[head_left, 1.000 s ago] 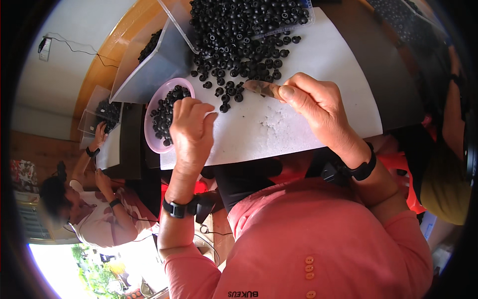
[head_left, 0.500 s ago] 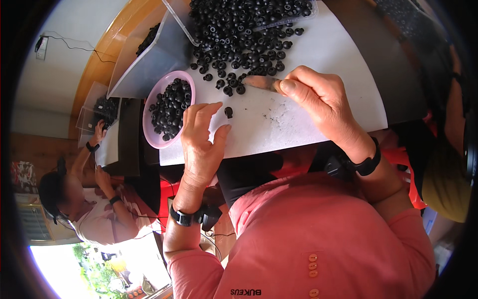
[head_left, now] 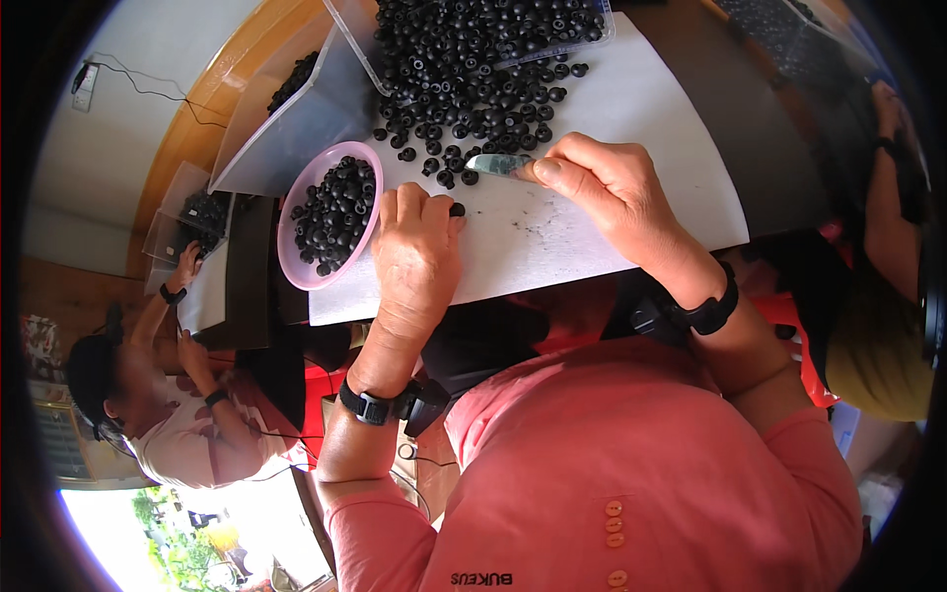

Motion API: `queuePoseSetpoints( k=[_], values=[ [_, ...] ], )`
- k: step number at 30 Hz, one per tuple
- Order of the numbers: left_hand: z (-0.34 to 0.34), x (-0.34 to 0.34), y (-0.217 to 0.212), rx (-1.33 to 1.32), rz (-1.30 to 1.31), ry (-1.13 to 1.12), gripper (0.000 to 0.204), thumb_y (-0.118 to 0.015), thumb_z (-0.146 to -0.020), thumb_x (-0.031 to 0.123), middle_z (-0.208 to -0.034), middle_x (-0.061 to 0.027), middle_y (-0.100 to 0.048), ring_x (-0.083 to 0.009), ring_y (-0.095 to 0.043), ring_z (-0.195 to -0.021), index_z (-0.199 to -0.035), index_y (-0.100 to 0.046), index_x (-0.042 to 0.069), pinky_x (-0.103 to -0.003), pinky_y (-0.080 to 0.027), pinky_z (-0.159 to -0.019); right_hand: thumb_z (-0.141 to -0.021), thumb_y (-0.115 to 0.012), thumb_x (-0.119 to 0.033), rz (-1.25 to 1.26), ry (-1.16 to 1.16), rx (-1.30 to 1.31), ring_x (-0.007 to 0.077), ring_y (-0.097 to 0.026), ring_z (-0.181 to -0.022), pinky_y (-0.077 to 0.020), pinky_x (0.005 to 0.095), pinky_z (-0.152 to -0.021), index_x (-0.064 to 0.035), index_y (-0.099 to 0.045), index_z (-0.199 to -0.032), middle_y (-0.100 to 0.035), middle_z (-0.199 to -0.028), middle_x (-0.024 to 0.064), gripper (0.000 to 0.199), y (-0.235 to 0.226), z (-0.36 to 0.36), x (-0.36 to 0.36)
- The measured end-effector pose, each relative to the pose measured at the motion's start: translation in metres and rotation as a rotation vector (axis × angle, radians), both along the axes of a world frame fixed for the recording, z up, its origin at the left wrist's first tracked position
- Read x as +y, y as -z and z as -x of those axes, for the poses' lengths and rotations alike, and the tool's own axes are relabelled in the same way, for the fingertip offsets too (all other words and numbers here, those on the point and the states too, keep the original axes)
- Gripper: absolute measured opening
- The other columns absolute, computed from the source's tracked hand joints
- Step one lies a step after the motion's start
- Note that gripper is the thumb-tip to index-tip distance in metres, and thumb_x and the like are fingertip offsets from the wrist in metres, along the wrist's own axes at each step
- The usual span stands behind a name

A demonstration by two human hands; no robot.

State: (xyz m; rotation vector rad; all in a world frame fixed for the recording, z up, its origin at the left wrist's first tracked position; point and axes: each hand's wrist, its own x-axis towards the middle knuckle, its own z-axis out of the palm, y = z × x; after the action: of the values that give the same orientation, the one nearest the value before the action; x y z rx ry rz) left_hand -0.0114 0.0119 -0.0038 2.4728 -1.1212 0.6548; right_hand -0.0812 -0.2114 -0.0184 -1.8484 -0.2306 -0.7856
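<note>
- Moved since the earlier frame: left hand (head_left: 419, 252), brought in over a single black piece (head_left: 457, 209) that had lain apart from the fingers on the white board; its fingers, earlier spread, were now drawn together.
- Left hand, state: thumb and forefinger were closed on the single black piece, which was partly covered by them; it was located at the fingertips, above the board and to the right of the pink bowl.
- Right hand (head_left: 612, 197), state: clamped on a knife (head_left: 501, 166); its handle was mostly hidden by the fingers. The blade was pointed leftward, its tip placed just beside the nearest loose pieces.
- Black pieces (head_left: 473, 59), many, small and rounded, some with visible holes: heaped at the far side of the board, with stray ones scattered along the near edge of the heap.
- Pink bowl (head_left: 284, 232), oval in outline: set at the left of the board and partly filled with similar black pieces.
- Translucent bin (head_left: 296, 133): stood behind the bowl, left of the heap; more dark pieces were seen beyond its wall.
- White board (head_left: 602, 247): spread beneath both hands; dark crumbs were strewn near its middle.
</note>
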Motion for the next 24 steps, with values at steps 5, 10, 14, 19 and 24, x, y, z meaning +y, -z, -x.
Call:
queuePoseSetpoints(
  k=[5, 10, 14, 19, 24],
  values=[
    [-0.002, -0.003, 0.004, 0.027, 0.092, 0.052, 0.023, -0.073, -0.078, -0.005, -0.093, -0.0130, -0.062, -0.0322, -0.062, -0.090, -0.099, -0.069, 0.001, -0.042, -0.052, -0.077, -0.096, -0.072, -0.022, 0.019, 0.015, -0.018, 0.0187, -0.040, -0.050, -0.0375, 0.0346, -0.049, -0.0013, -0.063, -0.079, -0.047, -0.056, 0.0100, 0.029, 0.004, -0.001, 0.000],
    [-0.013, 0.004, 0.009, 0.180, 0.117, 0.076, 0.025, -0.073, -0.077, -0.005, -0.093, -0.0131, -0.062, -0.0323, -0.062, -0.090, -0.101, -0.070, 0.001, -0.042, -0.052, -0.078, -0.096, -0.072, -0.022, 0.022, 0.021, 0.013, 0.0191, -0.041, -0.049, -0.0379, 0.0347, -0.049, -0.0017, -0.063, -0.079, -0.047, -0.056, 0.0103, 0.029, 0.001, 0.000, 0.001],
    [-0.018, 0.002, 0.010, 0.036, 0.040, 0.045, 0.023, -0.072, -0.078, -0.004, -0.093, -0.0134, -0.061, -0.0319, -0.062, -0.088, -0.100, -0.070, 0.000, -0.040, -0.052, -0.076, -0.096, -0.072, -0.023, 0.026, 0.024, 0.017, 0.0192, -0.042, -0.049, -0.0382, 0.0348, -0.049, -0.0021, -0.063, -0.079, -0.047, -0.055, 0.0103, 0.028, 0.000, 0.000, 0.002],
    [0.000, -0.007, 0.011, 0.379, 0.383, 0.145, 0.017, -0.069, -0.087, -0.003, -0.094, -0.0089, -0.064, -0.0216, -0.063, -0.080, -0.104, -0.071, -0.002, -0.033, -0.053, -0.069, -0.096, -0.072, -0.025, 0.006, 0.017, 0.020, 0.0202, -0.044, -0.049, -0.0388, 0.0353, -0.049, -0.0025, -0.064, -0.079, -0.048, -0.055, 0.0108, 0.030, 0.001, 0.000, 0.002],
    [0.020, -0.020, -0.003, 1.184, 0.942, 0.256, 0.015, -0.064, -0.095, -0.003, -0.093, -0.0094, -0.070, -0.0151, -0.063, -0.070, -0.109, -0.070, -0.006, -0.027, -0.051, -0.063, -0.095, -0.072, -0.026, 0.033, 0.020, 0.020, 0.0223, -0.047, -0.048, -0.0396, 0.0359, -0.049, -0.0033, -0.064, -0.078, -0.049, -0.055, 0.0108, 0.030, 0.001, 0.000, 0.001]
  ],
)
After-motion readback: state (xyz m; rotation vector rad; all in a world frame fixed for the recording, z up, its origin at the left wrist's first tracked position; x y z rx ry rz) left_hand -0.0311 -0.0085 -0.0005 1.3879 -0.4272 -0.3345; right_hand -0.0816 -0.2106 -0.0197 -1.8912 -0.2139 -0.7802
